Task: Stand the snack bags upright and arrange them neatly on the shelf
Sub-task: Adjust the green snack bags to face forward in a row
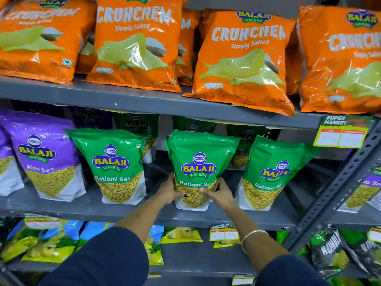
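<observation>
A green Ratlami Sev bag [198, 162] stands upright at the middle of the grey middle shelf [82, 205]. My left hand [169, 191] grips its lower left side and my right hand [219, 193] grips its lower right side. Another green Ratlami Sev bag [113, 162] stands upright to its left, and a third [268, 174] leans slightly on its right. A purple Aloo Sev bag [45, 157] stands further left. More green bags sit behind in shadow.
Orange Crunchem chip bags [243, 58] fill the upper shelf, some leaning forward over its edge. A yellow price tag [342, 135] hangs at the right. The lower shelf holds yellow and blue bags [51, 240]. A perforated metal upright [338, 182] borders the right.
</observation>
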Demonstrator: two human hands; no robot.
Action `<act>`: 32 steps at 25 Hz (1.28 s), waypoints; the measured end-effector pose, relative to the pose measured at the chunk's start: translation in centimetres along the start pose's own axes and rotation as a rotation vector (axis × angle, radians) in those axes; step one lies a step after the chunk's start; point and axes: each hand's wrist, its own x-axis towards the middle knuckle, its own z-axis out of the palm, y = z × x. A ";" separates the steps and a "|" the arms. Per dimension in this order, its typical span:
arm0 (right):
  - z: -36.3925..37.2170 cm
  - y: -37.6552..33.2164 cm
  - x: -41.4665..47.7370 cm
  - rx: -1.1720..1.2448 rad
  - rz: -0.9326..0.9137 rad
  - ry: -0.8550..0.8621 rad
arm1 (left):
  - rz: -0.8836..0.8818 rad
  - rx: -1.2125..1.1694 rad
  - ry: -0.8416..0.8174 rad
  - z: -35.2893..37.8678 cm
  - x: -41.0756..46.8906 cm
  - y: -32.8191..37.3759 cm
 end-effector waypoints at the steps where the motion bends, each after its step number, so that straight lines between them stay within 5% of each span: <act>1: 0.0 -0.2 -0.2 0.008 -0.002 -0.002 | 0.003 -0.011 0.000 0.0 -0.1 0.0; 6: 0.5 0.1 -0.1 -0.073 0.043 -0.026 | -0.010 -0.062 -0.011 -0.2 -0.3 -0.5; 11: 2.4 1.6 -0.4 -0.797 0.322 -0.362 | -0.031 -0.098 -0.006 -1.5 -2.0 -2.3; 13: 5.3 -0.2 -1.1 -0.721 0.443 -0.514 | -0.153 -0.158 -0.038 -4.6 -3.1 -4.4; 16: 10.7 -3.7 -0.4 -0.741 0.157 -0.462 | -0.441 -0.146 -0.187 -10.7 -4.5 -8.5; 18: 14.4 -5.8 0.3 -0.543 -0.033 -0.363 | -0.506 -0.019 -0.040 -14.8 -4.4 -11.2; 20: 16.9 -7.7 0.7 -0.219 -0.073 -0.310 | -0.313 0.050 0.192 -17.3 -3.0 -13.2; 23: 19.4 -9.2 1.6 0.163 -0.088 -0.274 | -0.105 -0.156 0.162 -17.7 -2.2 -12.6; 32: 19.7 -9.1 1.2 0.219 -0.089 -0.108 | -0.039 -0.218 0.141 -16.7 -1.1 -12.6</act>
